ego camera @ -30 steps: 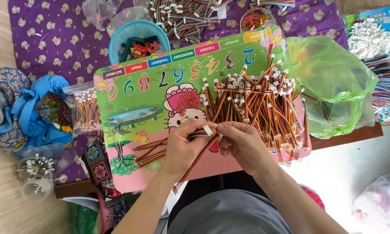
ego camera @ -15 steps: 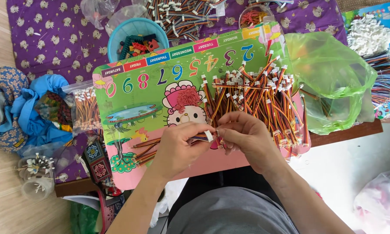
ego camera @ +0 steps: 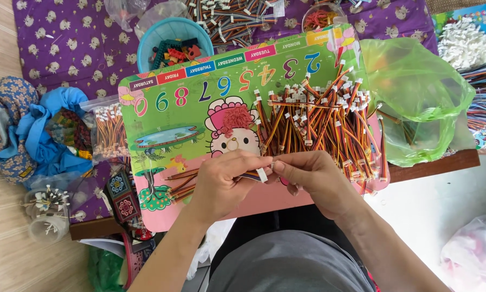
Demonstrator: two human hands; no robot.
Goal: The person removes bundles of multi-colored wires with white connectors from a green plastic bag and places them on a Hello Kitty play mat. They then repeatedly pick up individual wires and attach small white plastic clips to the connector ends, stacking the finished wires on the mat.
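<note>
My left hand (ego camera: 221, 186) pinches a short striped wire lead (ego camera: 249, 175) between thumb and forefinger, and my right hand (ego camera: 313, 176) meets it at the white plug (ego camera: 262, 174) on its end, fingertips pressed together on that plug. Both hands hang just over the near edge of the pink-and-green number board (ego camera: 189, 116) lying across my lap and the counter (ego camera: 432, 166). I judge this to be the handling of one lead at its plug, seating or checking it, and the next move calls for a steady pinch and a straight line along the wire, since the plug is small and easily turned askew. Just left of my left hand lie a few loose leads (ego camera: 181, 181) on the board; to the right a big heap of wire leads (ego camera: 321, 127) covers the board, touching a green plastic bag (ego camera: 416, 92). Farther off stands a blue bowl (ego camera: 148, 46) of coloured bits on the purple cloth (ego camera: 64, 48).
</note>
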